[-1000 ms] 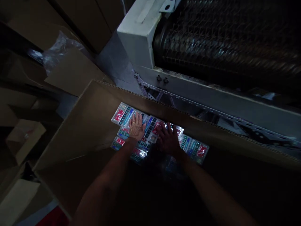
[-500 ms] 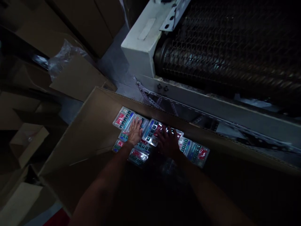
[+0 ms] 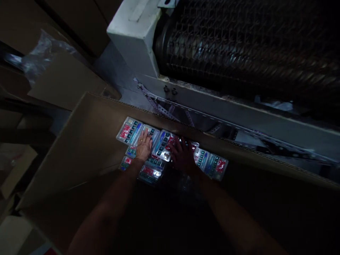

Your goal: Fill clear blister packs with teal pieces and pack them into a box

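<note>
Inside a cardboard box [image 3: 79, 141], the left hand [image 3: 143, 146] and right hand [image 3: 183, 156] lie open and apart, palms down on plastic blister packs [image 3: 129, 131].

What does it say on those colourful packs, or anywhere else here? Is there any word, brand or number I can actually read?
The clear blister packs: red and blue printing, too small and blurred to read.
The pale strip on the white metal housing: nothing readable.
No other text is legible.

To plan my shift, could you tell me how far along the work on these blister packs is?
Done: blister packs lie side by side in the cardboard carton. In hand: the left hand and right hand press on them. Left: perhaps more, as bare cardboard shows beside them.
</note>
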A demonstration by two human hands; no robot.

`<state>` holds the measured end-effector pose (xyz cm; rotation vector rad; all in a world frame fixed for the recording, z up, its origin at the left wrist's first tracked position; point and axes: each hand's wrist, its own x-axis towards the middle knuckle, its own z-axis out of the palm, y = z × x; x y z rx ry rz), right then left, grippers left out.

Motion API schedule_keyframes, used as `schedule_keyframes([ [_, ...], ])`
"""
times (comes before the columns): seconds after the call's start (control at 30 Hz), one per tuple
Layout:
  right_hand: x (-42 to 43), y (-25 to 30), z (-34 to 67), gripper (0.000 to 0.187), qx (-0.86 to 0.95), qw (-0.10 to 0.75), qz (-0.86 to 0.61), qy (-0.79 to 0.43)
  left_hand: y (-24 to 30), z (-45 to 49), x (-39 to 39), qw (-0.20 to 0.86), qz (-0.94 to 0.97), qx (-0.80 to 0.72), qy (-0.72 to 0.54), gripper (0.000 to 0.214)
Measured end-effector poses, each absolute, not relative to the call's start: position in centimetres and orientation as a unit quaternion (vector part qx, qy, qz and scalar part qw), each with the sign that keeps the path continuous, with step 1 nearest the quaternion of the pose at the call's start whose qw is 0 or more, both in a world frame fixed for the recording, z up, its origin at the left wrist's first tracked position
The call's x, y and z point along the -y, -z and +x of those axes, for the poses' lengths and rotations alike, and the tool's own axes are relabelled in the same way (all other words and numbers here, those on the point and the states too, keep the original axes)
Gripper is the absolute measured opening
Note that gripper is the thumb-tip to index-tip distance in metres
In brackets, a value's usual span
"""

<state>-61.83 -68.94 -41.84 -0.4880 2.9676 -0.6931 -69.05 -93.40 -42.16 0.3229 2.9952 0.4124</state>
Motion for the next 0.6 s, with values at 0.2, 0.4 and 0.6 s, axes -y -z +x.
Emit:
schedule_keyframes([
  [0.2,68.9,41.7,-61.9,0.058,-0.960,0.027,-0.149,0.235,41.1,-70.7,92.6,0.059,0.102,-0.986,-0.121,0.036],
  [0.4,69.0,40.1,-61.7,0.061,-0.962,0.037,-0.149,0.228,39.0,-68.6,90.5,0.043,0.107,-0.988,-0.099,0.047],
  [0.6,67.8,39.5,-61.4,0.067,-0.954,0.027,-0.153,0.257,39.2,-64.9,86.7,0.145,0.259,-0.950,-0.095,0.062],
])
